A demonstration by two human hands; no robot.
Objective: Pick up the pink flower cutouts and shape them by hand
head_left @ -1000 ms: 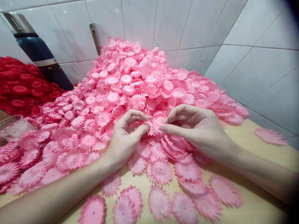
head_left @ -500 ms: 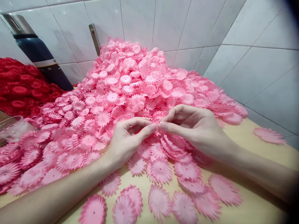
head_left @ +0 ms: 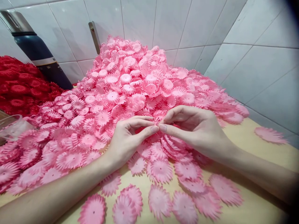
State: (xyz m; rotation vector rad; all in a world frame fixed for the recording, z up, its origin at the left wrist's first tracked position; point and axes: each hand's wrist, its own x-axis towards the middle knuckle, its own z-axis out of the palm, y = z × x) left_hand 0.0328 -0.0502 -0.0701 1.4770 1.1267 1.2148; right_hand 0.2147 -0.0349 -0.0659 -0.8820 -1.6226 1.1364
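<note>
A large heap of pink fringed petal discs (head_left: 126, 79) fills the middle of the view, many with a small centre hole. In front of it my left hand (head_left: 128, 135) and my right hand (head_left: 193, 130) meet, thumb tips touching or nearly so. Both hands are pinched, fingers curled behind the thumbs. A bit of pink shows between the fingertips, but it blends with the heap, so what they hold is unclear. Below the hands, several loose pink discs (head_left: 159, 200) lie flat on the pale yellow table (head_left: 263, 174).
At the left, a pile of red discs (head_left: 21, 87) lies beside a dark blue bottle (head_left: 42, 51) with a steel cap. A clear plastic cup (head_left: 14, 129) lies at the left edge. Tiled walls (head_left: 173, 21) rise behind. One pink disc (head_left: 271, 135) sits apart at the right.
My left thumb has shifted slightly right, closer to my right thumb. My right fingers have closed slightly toward the thumb. The heap looks the same.
</note>
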